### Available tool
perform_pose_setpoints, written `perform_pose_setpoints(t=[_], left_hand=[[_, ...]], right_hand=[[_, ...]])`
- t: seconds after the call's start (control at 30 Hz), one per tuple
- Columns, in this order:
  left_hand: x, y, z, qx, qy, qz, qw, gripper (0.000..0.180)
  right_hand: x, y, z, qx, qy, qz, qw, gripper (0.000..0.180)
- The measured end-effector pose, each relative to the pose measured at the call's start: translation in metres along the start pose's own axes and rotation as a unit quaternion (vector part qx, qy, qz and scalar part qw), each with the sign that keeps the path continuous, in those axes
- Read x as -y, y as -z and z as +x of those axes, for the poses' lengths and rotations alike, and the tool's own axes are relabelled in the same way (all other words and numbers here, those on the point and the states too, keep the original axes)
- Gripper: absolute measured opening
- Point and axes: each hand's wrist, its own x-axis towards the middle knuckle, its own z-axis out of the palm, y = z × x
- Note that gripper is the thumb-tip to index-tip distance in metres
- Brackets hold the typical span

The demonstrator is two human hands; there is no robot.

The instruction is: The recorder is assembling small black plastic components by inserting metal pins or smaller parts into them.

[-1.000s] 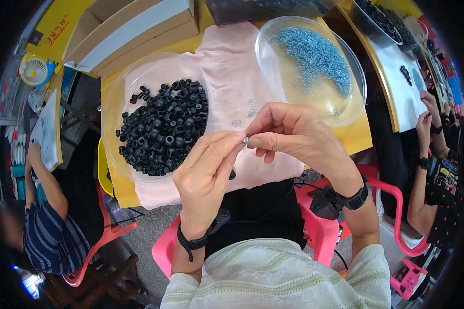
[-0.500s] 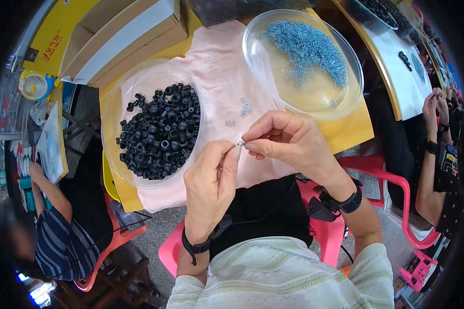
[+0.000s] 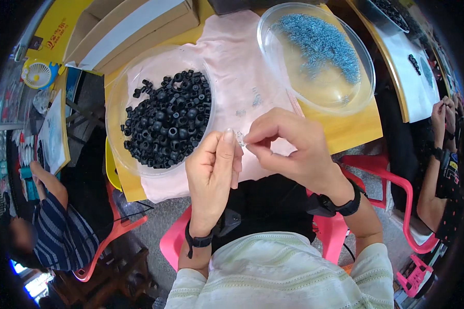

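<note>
In front of me my hands meet above a pale pink cloth [image 3: 227, 46]. My left hand [image 3: 211, 172] has its thumb pressed to its bent fingers, with a small silver metal spring [image 3: 240, 137] at the fingertips. From the right, my right hand [image 3: 291, 147] pinches at the same tiny piece with thumb and forefinger; its exact shape is blurred. Just beyond lie a few loose springs [image 3: 256, 97] on the cloth. Left of my hands, a clear round tub [image 3: 117, 87] holds many small black hollow caps [image 3: 165, 123]. At the far right a clear tub [image 3: 332, 109] holds a heap of bluish springs [image 3: 319, 44].
A cardboard box [image 3: 144, 38] stands on the yellow table [image 3: 361, 126] at the far left. A small fan [image 3: 37, 75] is farther left. Co-workers sit on both sides, one in a striped sleeve [image 3: 69, 229]. Pink chairs [image 3: 384, 180] stand beside and under me.
The whole view has shifted slightly, moving the tubs right and up in the picture. My left thumb has straightened upward, and my right fingers have drawn slightly apart from the left fingertips.
</note>
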Motion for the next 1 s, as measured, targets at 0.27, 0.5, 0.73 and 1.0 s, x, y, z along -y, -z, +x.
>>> perform_pose_setpoints(t=[0.27,0.5,0.73,1.0], left_hand=[[0.018,-0.006,0.011,-0.115,-0.192,0.363,0.905,0.009],[0.009,-0.009,0.004,-0.104,-0.134,0.265,0.949,0.023],[0.007,-0.007,0.004,-0.041,-0.096,0.103,0.989,0.018],[-0.001,-0.006,0.000,-0.016,-0.046,0.072,0.996,0.016]], right_hand=[[-0.004,0.007,0.003,-0.039,-0.184,0.199,0.962,0.016],[-0.003,0.012,0.002,-0.026,-0.221,0.192,0.956,0.020],[-0.001,0.009,0.000,-0.010,-0.192,0.208,0.959,0.018],[0.002,0.004,-0.004,-0.027,-0.086,0.111,0.990,0.015]])
